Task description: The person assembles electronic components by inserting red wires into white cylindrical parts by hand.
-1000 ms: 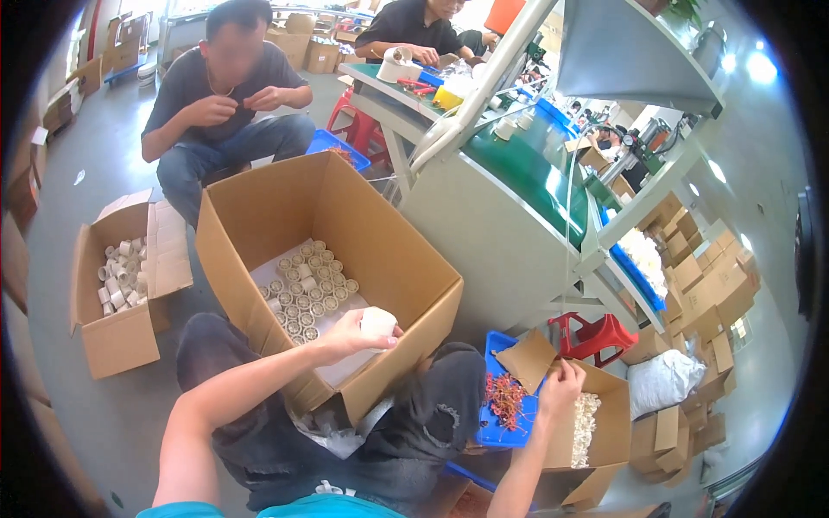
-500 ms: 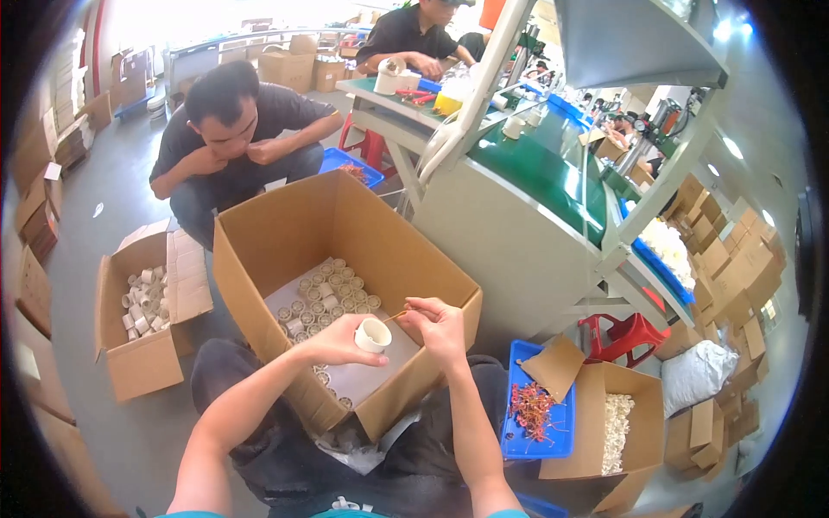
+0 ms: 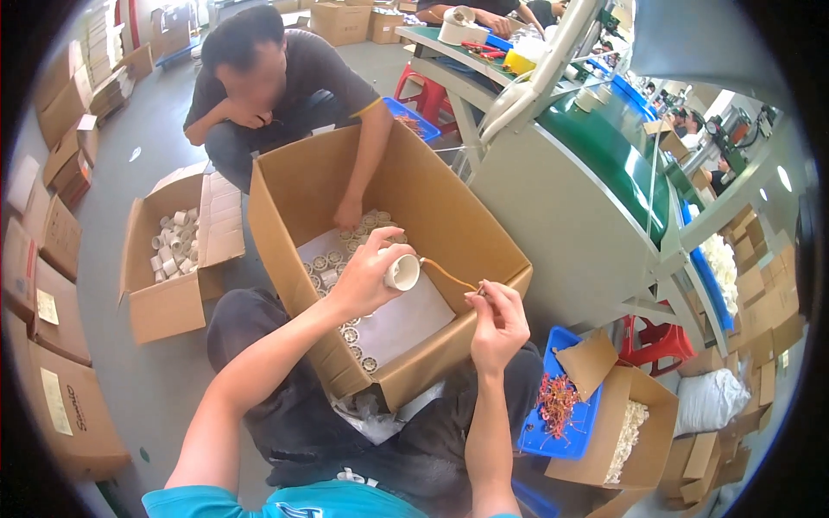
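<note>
Closed around a short white plastic cylinder [image 3: 403,273], my left hand [image 3: 364,283] holds it over the large cardboard box [image 3: 302,173], its round opening toward me. A thin yellow-brown wire [image 3: 447,274] runs in a slack curve from beside the cylinder to my right hand [image 3: 499,326]. My right thumb and fingers pinch the wire's far end. Whether the wire is fixed to the cylinder is hidden by my left fingers. Below, round white plastic parts [image 3: 328,261] stand in rows on a pale sheet [image 3: 410,315] inside the box.
A co-worker [image 3: 285,95] squats across the box, one hand [image 3: 349,212] reaching in. Left stands a smaller carton [image 3: 164,315] of white cylinders. Right are a blue tray [image 3: 540,440] with red wires [image 3: 560,404], a carton [image 3: 652,432] of white pieces, and a green conveyor [image 3: 604,164].
My right hand has drawn away to the right, and more wire shows between my hands. The co-worker's arm now reaches into the box. The whole view has shifted.
</note>
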